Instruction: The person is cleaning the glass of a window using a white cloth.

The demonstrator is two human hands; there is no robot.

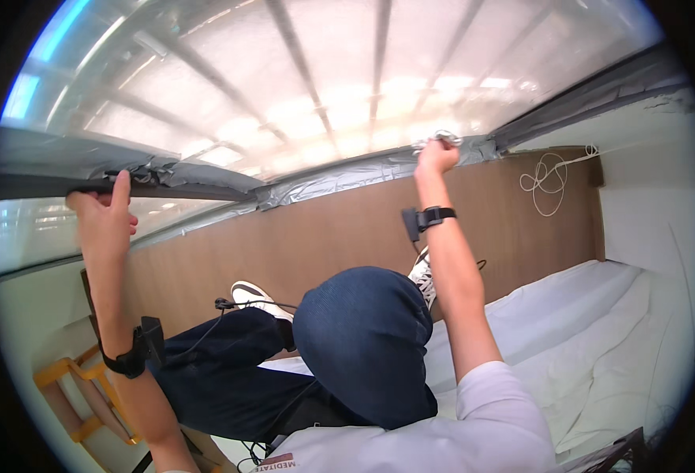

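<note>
My left hand [107, 209] is closed round the dark frame [194, 191] of a window sash, its thumb up against the edge. By that thumb, a black window latch [138, 178] shows among wrinkled silvery tape. At the window's lower edge, my right hand [440, 158] pinches a crumpled, silvery-white wad [444, 139]; whether it is cloth or foil I cannot tell. Behind the wad rises a hazy window pane [340, 71] with bars beyond it. Silvery tape or foil [340, 181] runs along the sill below.
A brown wooden ledge [347, 229] lies under the window, with my white shoes on it. A white cord [545, 185] loops at its right end. White bedding [584, 347] spreads at lower right. An orange-and-brown frame [75, 394] stands at lower left. Black cables cross near my legs.
</note>
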